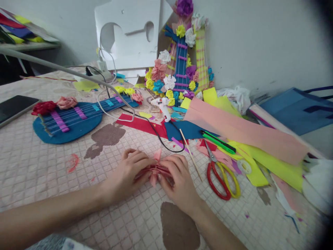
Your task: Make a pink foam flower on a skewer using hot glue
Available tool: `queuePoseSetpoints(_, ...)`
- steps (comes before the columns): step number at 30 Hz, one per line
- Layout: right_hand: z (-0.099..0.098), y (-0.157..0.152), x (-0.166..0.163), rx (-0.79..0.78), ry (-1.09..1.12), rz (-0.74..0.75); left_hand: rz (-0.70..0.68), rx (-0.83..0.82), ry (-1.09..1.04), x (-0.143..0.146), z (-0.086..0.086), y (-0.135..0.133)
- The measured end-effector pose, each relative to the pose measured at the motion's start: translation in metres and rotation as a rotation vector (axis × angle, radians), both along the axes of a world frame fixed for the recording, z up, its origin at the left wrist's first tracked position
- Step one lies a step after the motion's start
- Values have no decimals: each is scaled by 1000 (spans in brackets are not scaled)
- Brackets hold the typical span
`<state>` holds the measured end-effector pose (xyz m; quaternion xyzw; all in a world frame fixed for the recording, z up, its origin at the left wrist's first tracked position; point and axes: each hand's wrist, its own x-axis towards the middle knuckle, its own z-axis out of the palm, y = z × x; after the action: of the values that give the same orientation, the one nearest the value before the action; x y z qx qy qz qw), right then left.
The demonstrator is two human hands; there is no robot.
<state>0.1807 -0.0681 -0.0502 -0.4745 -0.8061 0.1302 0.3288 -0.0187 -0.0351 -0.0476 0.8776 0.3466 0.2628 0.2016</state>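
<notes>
Between my two hands is a bunch of folded pink crepe paper point(155, 168), pinched at its middle, with narrow strips sticking out above and below. My left hand point(135, 168) grips its left side, fingertips curled over the folds. On the opposite side my right hand point(177, 175) holds it between thumb and fingers. The folds inside both palms are partly hidden. A thin wooden stick point(191, 155) lies just right of my right hand, and scissors point(221, 173) with one red and one yellow handle loop rest beyond it.
Behind my hands are a white glue gun point(162, 106) with a black cord, and a blue paper guitar point(70, 121) with paper flowers. Flower-covered guitars point(182, 66) lean on the wall. Pink and yellow paper sheets point(244, 128), a green cutter point(218, 142) and a tape roll point(244, 166) lie right.
</notes>
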Motion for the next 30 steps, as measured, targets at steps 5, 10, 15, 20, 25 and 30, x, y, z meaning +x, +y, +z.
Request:
queuePoseSetpoints(5, 0, 0, 0, 14, 4, 9, 13, 24, 18, 1, 1, -1)
queuePoseSetpoints(10, 1, -1, -1, 7, -8, 5, 34, 85, 24, 1, 0, -1)
queuePoseSetpoints(15, 1, -1, 0, 11, -2, 4, 44, 142, 60, 1, 1, -1)
queuePoseSetpoints(20, 0, -1, 0, 20, 4, 10, 45, 133, 61, 0, 1, 0)
queuePoseSetpoints(25, 0, -1, 0, 12, 6, 7, 39, 116, 63, 1, 1, 0)
queuePoseSetpoints(30, -1, 0, 0, 10, 14, 20, 34, 71, 43, 1, 2, 1)
